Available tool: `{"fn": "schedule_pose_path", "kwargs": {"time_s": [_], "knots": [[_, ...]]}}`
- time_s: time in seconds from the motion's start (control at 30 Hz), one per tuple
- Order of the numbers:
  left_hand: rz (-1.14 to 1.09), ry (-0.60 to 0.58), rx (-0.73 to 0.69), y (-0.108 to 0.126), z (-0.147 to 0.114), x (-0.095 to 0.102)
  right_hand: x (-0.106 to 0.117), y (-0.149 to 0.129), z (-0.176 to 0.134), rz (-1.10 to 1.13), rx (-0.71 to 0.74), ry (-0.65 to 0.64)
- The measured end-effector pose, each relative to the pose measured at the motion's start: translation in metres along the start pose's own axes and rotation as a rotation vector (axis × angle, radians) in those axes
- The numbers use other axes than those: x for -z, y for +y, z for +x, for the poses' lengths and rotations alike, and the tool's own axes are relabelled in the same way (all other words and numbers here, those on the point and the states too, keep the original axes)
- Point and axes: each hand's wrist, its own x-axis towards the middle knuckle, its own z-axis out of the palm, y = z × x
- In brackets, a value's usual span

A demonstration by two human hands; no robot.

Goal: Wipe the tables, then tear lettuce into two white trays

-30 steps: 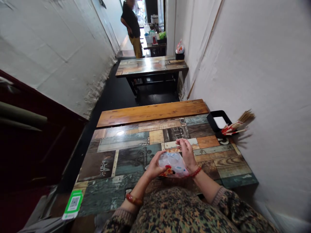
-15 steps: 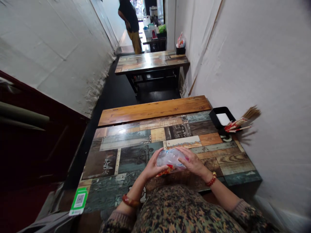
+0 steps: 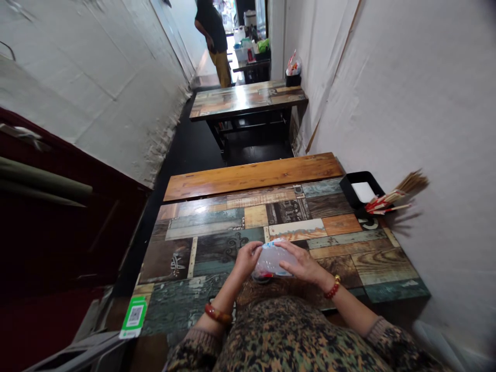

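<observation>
Between my two hands is a clear plastic package, crinkled and see-through, with some blue print at its top edge and red on its lower side. My left hand grips its left end, with fingers bent and thumb along the top. Over the right end lies my right hand, its fingers curled on the far edge and its thumb on the near face. What is inside the package is hard to make out. Below it is the wood-patterned table.
At the table's right end, by the white wall, stand a black tray and a bundle of wooden skewers or chopsticks. A QR code card lies at the left corner. A wooden bench borders the far side. A person stands beyond another table.
The package has turned in my hands, so its red and yellow printed side shows less. My left fingers have closed in on its upper left edge. The view has shifted slightly.
</observation>
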Motion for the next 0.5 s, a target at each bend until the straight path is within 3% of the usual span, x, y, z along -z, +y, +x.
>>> {"fn": "schedule_pose_path", "kwargs": {"time_s": [0.2, 0.37, 0.5], "knots": [[0.230, 0.102, -0.136, 0.026, 0.007, 0.000, 0.001, -0.005, 0.001, 0.006, -0.017, 0.107], [0.408, 0.062, -0.242, 0.048, 0.013, -0.002, 0.005, -0.006, 0.003, 0.016, -0.070, 0.249], [0.432, 0.046, -0.228, 0.047, 0.020, -0.005, 0.002, 0.007, 0.005, 0.013, -0.111, 0.286]]}}
